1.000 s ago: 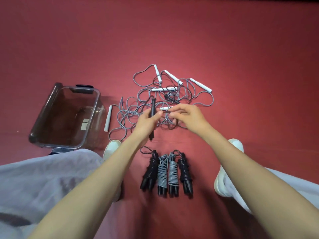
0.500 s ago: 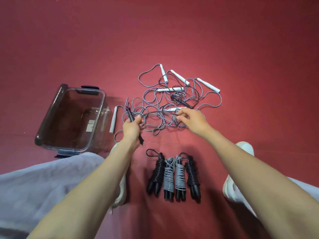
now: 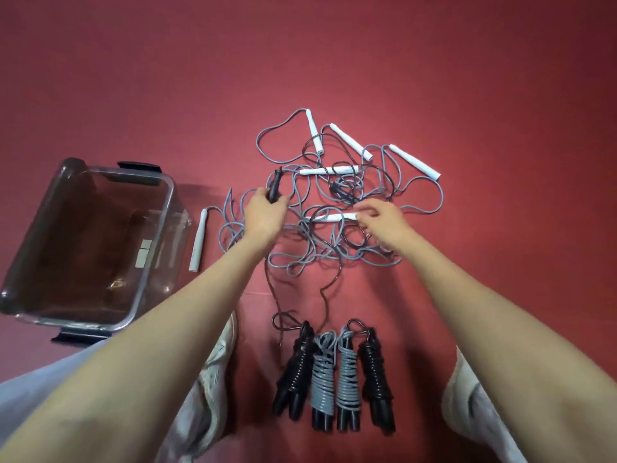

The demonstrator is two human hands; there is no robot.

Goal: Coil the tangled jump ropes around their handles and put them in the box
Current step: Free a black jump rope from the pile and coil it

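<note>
A tangle of grey and black jump ropes (image 3: 334, 228) with white handles lies on the red floor ahead of me. My left hand (image 3: 265, 213) grips a black handle (image 3: 275, 187) at the tangle's left side; its black cord trails down toward me. My right hand (image 3: 380, 222) pinches at a white handle (image 3: 334, 216) and the cords in the middle of the pile. Several coiled ropes (image 3: 334, 375), black and grey, lie side by side near my feet. The clear plastic box (image 3: 157, 228) stands at the left with no rope in it.
A loose white handle (image 3: 199, 238) lies between the box and the tangle. My white shoes (image 3: 220, 355) and grey trouser legs flank the coiled ropes. The box has dark latches on its far and near rims.
My left hand moved up and right with the black handle, dragging its cord out of the pile. My right hand shifted slightly right onto the white handle.
</note>
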